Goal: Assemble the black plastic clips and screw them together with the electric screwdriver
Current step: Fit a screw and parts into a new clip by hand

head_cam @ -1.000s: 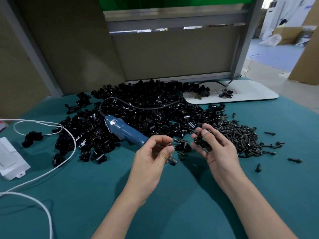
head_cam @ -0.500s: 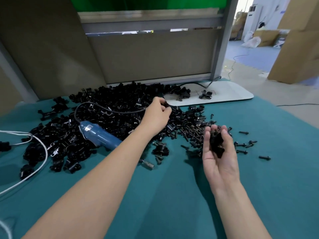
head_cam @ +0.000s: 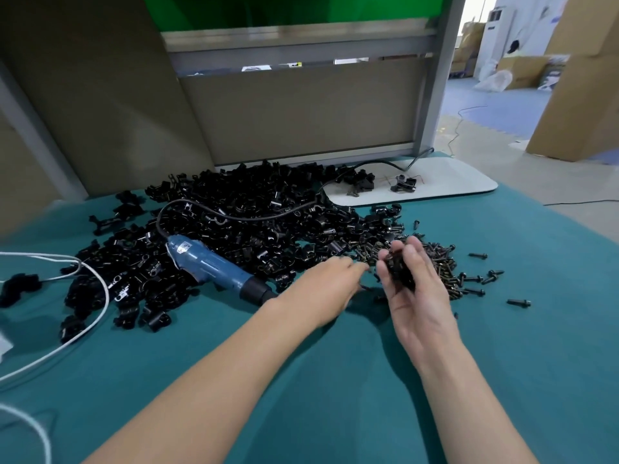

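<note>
One held clip (head_cam: 398, 267), black, centre-right of frame, cradled in right hand (head_cam: 413, 296) just above teal worktop (head_cam: 335, 380); fingers (head_cam: 420, 259) curled narrowly round it, number of parts inside the grip not discernible. Left hand (head_cam: 323, 286) just beside, reaching toward near edge of screw pile (head_cam: 435, 266); fingertips blurred, so open or pinching cannot be told.

Step in hand, by judgement: fitting stage, a screw being fetched for held clip, fastening not yet begun. Next move: one screw pinched and seated through aligned holes, then electric screwdriver (head_cam: 214, 266) taken up from left of centre, lying unheld against clip heap (head_cam: 254, 216).

Counts: one screwdriver; two hands; one clip heap, pieces too many to count; one screw pile, plus roughly eight strays at right; two small clip clusters on white board (head_cam: 469, 182), upper right; one white cable (head_cam: 97, 296), far left.
</note>
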### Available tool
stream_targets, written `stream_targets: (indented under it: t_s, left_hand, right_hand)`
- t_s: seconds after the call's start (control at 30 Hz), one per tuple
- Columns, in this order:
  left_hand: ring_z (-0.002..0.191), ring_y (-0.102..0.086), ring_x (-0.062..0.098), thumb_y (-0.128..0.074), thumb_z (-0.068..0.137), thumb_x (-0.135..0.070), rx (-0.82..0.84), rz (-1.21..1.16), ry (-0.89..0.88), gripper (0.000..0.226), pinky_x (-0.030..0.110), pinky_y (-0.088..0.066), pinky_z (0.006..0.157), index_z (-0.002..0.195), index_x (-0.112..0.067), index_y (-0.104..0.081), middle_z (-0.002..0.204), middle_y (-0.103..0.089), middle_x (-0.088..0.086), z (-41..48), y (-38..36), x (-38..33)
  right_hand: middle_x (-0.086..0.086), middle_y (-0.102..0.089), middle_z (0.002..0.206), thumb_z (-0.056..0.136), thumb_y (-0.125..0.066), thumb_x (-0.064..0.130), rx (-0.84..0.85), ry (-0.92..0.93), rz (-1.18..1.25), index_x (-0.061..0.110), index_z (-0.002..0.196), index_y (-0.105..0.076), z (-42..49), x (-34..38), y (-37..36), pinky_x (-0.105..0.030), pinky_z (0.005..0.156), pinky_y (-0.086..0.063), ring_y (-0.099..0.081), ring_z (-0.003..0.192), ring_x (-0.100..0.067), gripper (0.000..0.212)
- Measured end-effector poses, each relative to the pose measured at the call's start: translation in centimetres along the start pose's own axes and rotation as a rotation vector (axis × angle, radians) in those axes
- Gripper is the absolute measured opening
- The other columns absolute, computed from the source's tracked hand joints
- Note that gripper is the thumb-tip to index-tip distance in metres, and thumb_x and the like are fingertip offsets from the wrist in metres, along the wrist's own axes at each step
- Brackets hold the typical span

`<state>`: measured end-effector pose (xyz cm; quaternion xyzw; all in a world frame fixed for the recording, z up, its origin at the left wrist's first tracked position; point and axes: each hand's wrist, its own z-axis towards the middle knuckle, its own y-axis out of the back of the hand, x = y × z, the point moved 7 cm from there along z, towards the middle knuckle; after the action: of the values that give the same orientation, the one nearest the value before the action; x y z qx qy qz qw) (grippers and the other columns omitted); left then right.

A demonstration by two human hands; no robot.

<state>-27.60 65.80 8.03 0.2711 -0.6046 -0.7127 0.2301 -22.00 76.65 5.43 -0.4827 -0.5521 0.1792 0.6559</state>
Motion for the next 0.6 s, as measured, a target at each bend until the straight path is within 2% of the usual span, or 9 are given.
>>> stream_targets:
  t_s: [0.1, 0.23, 0.3, 0.37, 0.43, 0.5, 0.6]
  left_hand:
    - [0.116, -0.048, 0.019, -0.046, 0.106, -0.026, -0.159, -0.227, 0.109, 0.035, 0.032, -0.040, 0.098, 0.139, -0.018, -0.055, 0.117, -0.054, 0.004, -2.9, 1.2, 2.3]
    - [0.109, -0.055, 0.009, -0.061, 0.099, -0.027, -0.284, -0.375, 0.199, 0.019, 0.022, -0.041, 0.092, 0.116, -0.019, -0.065, 0.113, -0.065, -0.007, -6.5, 2.1, 4.0]
    - [0.097, -0.061, 0.000, -0.067, 0.096, -0.024, -0.428, -0.599, 0.309, 0.010, 0.016, -0.045, 0.085, 0.106, -0.023, -0.069, 0.101, -0.070, -0.014, -8.0, 2.5, 5.2]
    - [0.089, -0.066, -0.003, -0.068, 0.096, -0.019, -0.603, -0.932, 0.407, 0.011, 0.009, -0.047, 0.079, 0.102, -0.028, -0.071, 0.092, -0.074, -0.016, -9.9, 2.4, 6.2]
    - [0.090, -0.070, 0.003, -0.067, 0.096, -0.016, -0.685, -1.150, 0.442, 0.016, 0.012, -0.051, 0.080, 0.103, -0.030, -0.072, 0.094, -0.076, -0.012, -11.5, 1.5, 6.4]
    - [0.088, -0.072, 0.009, -0.068, 0.096, -0.016, -0.715, -1.232, 0.452, 0.013, 0.015, -0.053, 0.077, 0.101, -0.027, -0.073, 0.093, -0.077, -0.007, -12.5, 0.8, 6.1]
    - [0.080, -0.071, 0.010, -0.070, 0.094, -0.017, -0.737, -1.301, 0.469, 0.008, 0.016, -0.054, 0.072, 0.098, -0.022, -0.074, 0.089, -0.076, -0.004, -12.7, 0.5, 5.9]
  right_hand:
    - [-0.008, -0.077, 0.096, 0.078, -0.078, 0.015, 0.089, 0.016, -0.274, 0.009, 0.111, -0.070, -0.4, -1.3, -0.9, -0.029, 0.073, -0.062, -0.075, 0.087, -0.019, 0.034]
    - [0.000, -0.077, 0.099, 0.090, -0.076, 0.010, 0.188, 0.082, -0.638, 0.020, 0.101, -0.077, -1.4, -2.7, -2.0, -0.028, 0.079, -0.062, -0.074, 0.093, -0.015, 0.015]
    - [0.006, -0.077, 0.099, 0.092, -0.075, 0.010, 0.286, 0.134, -0.819, 0.029, 0.098, -0.077, -2.2, -3.3, -2.8, -0.027, 0.079, -0.062, -0.073, 0.092, -0.011, 0.021]
    - [0.009, -0.077, 0.104, 0.091, -0.077, 0.012, 0.385, 0.147, -0.959, 0.038, 0.102, -0.074, -3.1, -4.1, -3.4, -0.026, 0.084, -0.061, -0.074, 0.093, -0.010, 0.029]
    - [0.011, -0.077, 0.107, 0.091, -0.078, 0.013, 0.445, 0.138, -1.015, 0.040, 0.110, -0.071, -3.7, -4.9, -3.8, -0.026, 0.086, -0.060, -0.074, 0.095, -0.011, 0.034]
    - [0.010, -0.077, 0.109, 0.090, -0.078, 0.012, 0.474, 0.125, -1.007, 0.037, 0.116, -0.069, -4.1, -5.3, -4.0, -0.028, 0.086, -0.061, -0.075, 0.097, -0.013, 0.037]
    - [0.012, -0.076, 0.110, 0.089, -0.079, 0.015, 0.497, 0.135, -1.072, 0.043, 0.118, -0.066, -4.4, -5.7, -4.2, -0.035, 0.090, -0.061, -0.075, 0.097, -0.014, 0.043]
